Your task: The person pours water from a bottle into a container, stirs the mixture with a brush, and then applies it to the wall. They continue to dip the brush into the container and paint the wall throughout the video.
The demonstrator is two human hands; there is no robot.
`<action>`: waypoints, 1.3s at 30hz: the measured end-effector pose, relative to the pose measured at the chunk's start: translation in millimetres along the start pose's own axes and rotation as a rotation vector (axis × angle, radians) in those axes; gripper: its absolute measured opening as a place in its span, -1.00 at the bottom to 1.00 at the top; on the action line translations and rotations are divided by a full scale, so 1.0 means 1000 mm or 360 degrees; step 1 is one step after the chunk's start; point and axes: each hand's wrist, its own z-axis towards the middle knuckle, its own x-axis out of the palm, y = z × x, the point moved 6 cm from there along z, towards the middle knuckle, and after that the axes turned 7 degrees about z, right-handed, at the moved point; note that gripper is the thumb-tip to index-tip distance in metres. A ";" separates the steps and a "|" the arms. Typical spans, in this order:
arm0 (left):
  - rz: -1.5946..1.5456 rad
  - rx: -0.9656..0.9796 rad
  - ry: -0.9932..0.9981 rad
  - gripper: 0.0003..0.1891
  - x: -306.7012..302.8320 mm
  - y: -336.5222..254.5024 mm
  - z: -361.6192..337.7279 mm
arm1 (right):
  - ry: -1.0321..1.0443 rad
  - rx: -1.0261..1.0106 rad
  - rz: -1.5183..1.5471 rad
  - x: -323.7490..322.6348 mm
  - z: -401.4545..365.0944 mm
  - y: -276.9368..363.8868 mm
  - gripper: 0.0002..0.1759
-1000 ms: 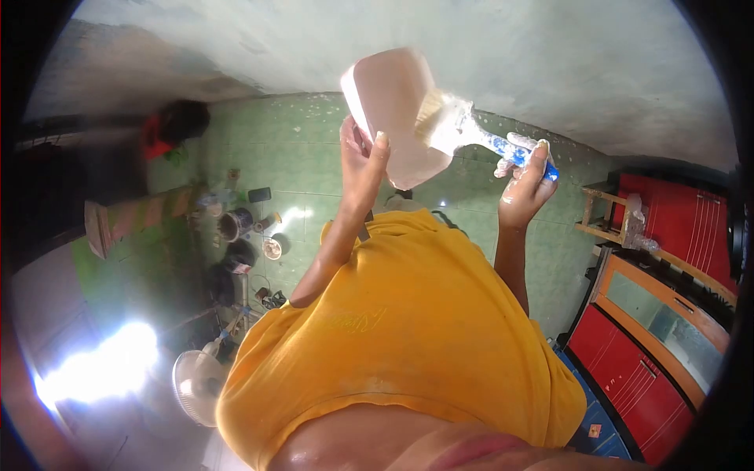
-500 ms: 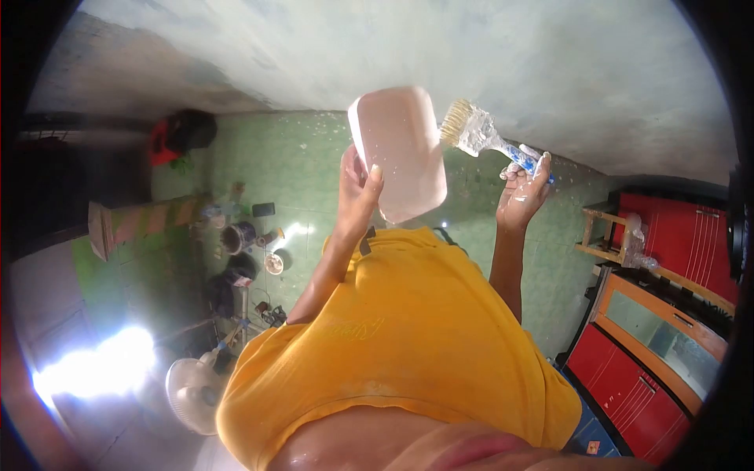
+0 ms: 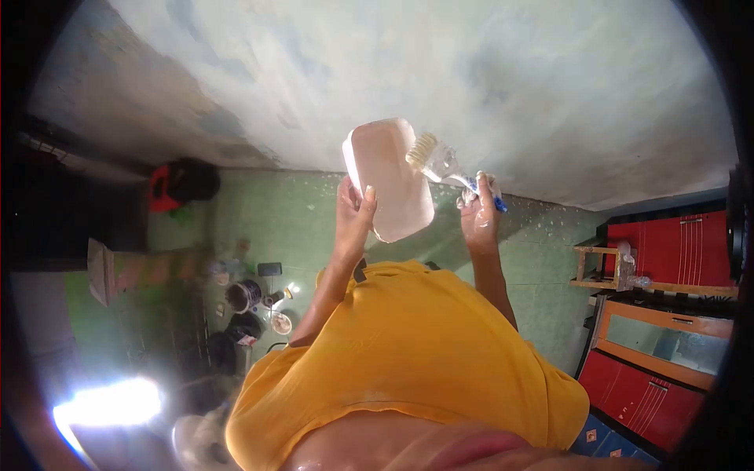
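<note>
White tub [image 3: 390, 184] and paint-smeared brush [image 3: 442, 162]
Left hand [image 3: 355, 210] grips the tub's side; right hand [image 3: 481, 213] holds the brush's blue handle, bristles beside the rim.

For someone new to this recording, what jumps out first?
Probably the vivid yellow shirt, filling the lower middle. Above it, the left hand grips a pale tub, and the right hand holds a paint-smeared brush, its bristles by the tub's rim. A blinding white glare burns at lower left.
</note>
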 end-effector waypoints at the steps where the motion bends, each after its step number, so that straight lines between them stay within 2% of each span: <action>1: -0.0001 0.0050 -0.0001 -0.49 0.000 -0.009 0.000 | -0.0056 0.0016 -0.0009 0.010 -0.005 0.004 -0.89; 4: -0.0018 0.0130 0.0026 -0.50 -0.005 -0.029 -0.003 | 0.0076 0.0098 0.0023 0.021 -0.011 0.002 -0.89; 8: -0.0016 0.0140 0.0123 -0.51 -0.018 -0.041 -0.004 | -0.0100 0.0213 0.0113 0.028 -0.023 -0.013 -0.80; 13: -0.0026 0.0217 0.0136 -0.50 -0.024 -0.054 -0.002 | -0.0068 0.0195 0.0227 0.042 -0.025 -0.016 -0.81; 16: -0.0016 0.0189 0.0143 -0.50 -0.029 -0.060 -0.008 | -0.0049 0.0217 0.0092 0.049 -0.030 -0.009 -0.70; 19: -0.0060 0.0225 0.0201 -0.51 -0.044 -0.068 -0.025 | -0.0195 0.0159 0.0241 0.047 -0.030 -0.008 -0.76; 22: -0.0083 0.0260 0.0210 -0.50 -0.050 -0.062 -0.026 | -0.0257 0.0000 0.0318 0.040 -0.002 0.002 -0.70; 24: -0.0069 0.0241 0.0218 -0.49 -0.043 -0.053 -0.013 | -0.0371 -0.0278 0.0256 0.031 0.033 0.020 -0.70; 26: -0.0058 0.0165 0.0218 -0.47 -0.043 -0.043 -0.004 | -0.0178 -0.0668 -0.0207 0.051 0.055 0.056 -0.72; 28: -0.0035 0.0156 0.0226 -0.45 -0.057 -0.032 0.003 | -0.0157 -0.1275 -0.1505 0.093 0.066 0.092 -0.75; 30: 0.0006 0.0117 0.0232 -0.43 -0.057 -0.025 0.009 | 0.0467 -0.2220 -0.1495 0.133 0.071 0.114 -0.70; 33: 0.0104 0.0136 0.0225 -0.40 -0.049 -0.022 0.014 | 0.0527 -0.2262 -0.2318 0.133 0.107 0.122 -0.61; 36: 0.0109 0.0150 0.0162 -0.36 -0.056 -0.004 0.029 | 0.0772 -0.2142 -0.2545 0.078 0.157 0.058 -0.57; 39: 0.0078 0.0055 0.0170 -0.33 -0.048 0.003 0.039 | 0.0959 -0.1579 -0.2897 0.041 0.182 0.021 -0.56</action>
